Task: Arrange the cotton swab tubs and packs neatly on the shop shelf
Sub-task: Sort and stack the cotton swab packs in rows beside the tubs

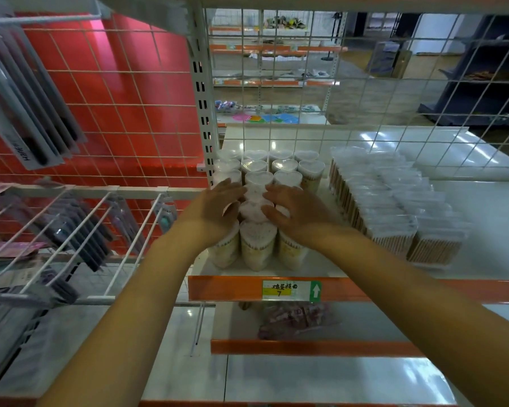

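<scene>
Several heart-lidded cotton swab tubs [258, 248] stand in three rows at the left end of the white shelf [482, 218]. My left hand [215, 208] rests flat on the tops of the left row, fingers straight. On the right row lies my right hand [294, 211], its fingers spread over the lids. The middle row shows between both hands. To the right of the tubs, several clear packs of wooden cotton swabs [394, 210] stand in tight rows.
A white wire grid [306, 83] backs the shelf. An orange price rail [350, 290] with a label runs along its front edge. Left of the upright, hooks [71, 230] carry hanging carded goods. A bag of small items [297, 321] lies on the shelf below.
</scene>
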A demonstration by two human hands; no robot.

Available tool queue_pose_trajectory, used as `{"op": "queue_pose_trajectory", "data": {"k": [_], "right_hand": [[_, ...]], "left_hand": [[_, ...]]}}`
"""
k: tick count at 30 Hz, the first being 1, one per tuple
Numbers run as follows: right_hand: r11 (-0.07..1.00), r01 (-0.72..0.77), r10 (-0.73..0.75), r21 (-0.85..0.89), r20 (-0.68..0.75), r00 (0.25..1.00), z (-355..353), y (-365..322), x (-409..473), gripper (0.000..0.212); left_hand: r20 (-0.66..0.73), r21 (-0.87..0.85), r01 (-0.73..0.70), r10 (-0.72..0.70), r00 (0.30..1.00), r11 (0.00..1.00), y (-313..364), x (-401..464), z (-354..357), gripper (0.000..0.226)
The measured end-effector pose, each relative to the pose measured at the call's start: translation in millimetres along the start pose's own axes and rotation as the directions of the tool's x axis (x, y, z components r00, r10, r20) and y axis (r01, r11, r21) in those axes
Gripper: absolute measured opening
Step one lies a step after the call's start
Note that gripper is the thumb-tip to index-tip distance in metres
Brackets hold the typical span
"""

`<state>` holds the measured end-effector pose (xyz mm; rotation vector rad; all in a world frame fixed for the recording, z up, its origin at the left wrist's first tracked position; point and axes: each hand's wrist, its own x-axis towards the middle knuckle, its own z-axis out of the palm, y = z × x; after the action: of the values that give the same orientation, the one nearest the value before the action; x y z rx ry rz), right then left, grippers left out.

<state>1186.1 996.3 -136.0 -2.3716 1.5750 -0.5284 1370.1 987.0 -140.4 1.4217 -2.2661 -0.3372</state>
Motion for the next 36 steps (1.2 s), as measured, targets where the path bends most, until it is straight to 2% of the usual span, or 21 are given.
{"op": "queue_pose_trajectory", "data": {"k": [2,5,10,12,15,18,21,25,27,30,34,36], "right_hand": [[0.993,0.057,-0.052,-0.103,0.055,0.997,4.4,-6.5,-16.3,0.046],[0.978,0.126,-0.119,-0.168,0.053,0.991,16.3,-9.2,-27.5,0.050],[0.975,0.122,-0.114,-0.188,0.055,0.992,23.6,-10.1,-29.7,0.042],[0.980,0.120,-0.122,-0.158,0.000,0.993,23.5,-10.6,-33.8,0.046],[0.990,0.099,-0.115,-0.100,-0.164,0.980,25.9,-8.7,-50.3,0.055],[0.990,0.078,-0.111,-0.118,-0.304,0.946,35.6,-3.0,-67.3,0.049],[0.990,0.020,-0.065,-0.142,-0.322,0.944,44.2,-1.8,-74.4,0.051],[0.967,0.039,-0.118,-0.251,-0.306,0.945,47.6,-3.3,-74.8,0.046],[0.982,0.060,-0.121,-0.179,-0.347,0.930,45.7,-5.8,-76.7,0.044],[0.994,0.091,-0.111,-0.065,-0.482,0.869,37.6,-3.0,-84.1,0.039],[0.994,0.101,-0.059,0.034,-0.613,0.788,24.7,23.6,-104.4,0.037],[0.994,0.057,0.020,0.097,-0.650,0.760,18.9,46.9,-119.4,0.040]], "left_hand": [[-0.074,-0.016,-0.094,0.092,0.993,0.995,-2.2,-22.5,4.0,0.043],[-0.051,0.036,-0.118,0.120,0.991,0.992,-8.7,-40.3,16.6,0.063],[-0.051,0.105,-0.114,0.120,0.991,0.988,-5.2,-40.4,23.7,0.054],[-0.075,0.115,-0.114,0.123,0.990,0.987,-1.9,-40.9,23.6,0.054],[-0.149,0.145,-0.145,0.166,0.975,0.979,8.3,-46.9,29.0,0.051],[-0.209,0.193,-0.215,0.255,0.944,0.957,17.2,-58.9,44.4,0.045],[-0.211,0.218,-0.248,0.294,0.932,0.944,18.4,-65.5,57.7,0.044],[-0.188,0.212,-0.244,0.285,0.940,0.946,18.4,-67.1,57.8,0.047],[-0.216,0.159,-0.251,0.282,0.935,0.955,23.6,-67.4,54.2,0.047],[-0.289,-0.020,-0.269,0.253,0.923,0.963,45.1,-65.8,51.4,0.048],[-0.361,-0.223,-0.343,0.250,0.899,0.912,89.2,-63.1,63.7,0.046],[-0.373,-0.340,-0.331,0.197,0.907,0.880,111.8,-64.0,77.4,0.045]]}}
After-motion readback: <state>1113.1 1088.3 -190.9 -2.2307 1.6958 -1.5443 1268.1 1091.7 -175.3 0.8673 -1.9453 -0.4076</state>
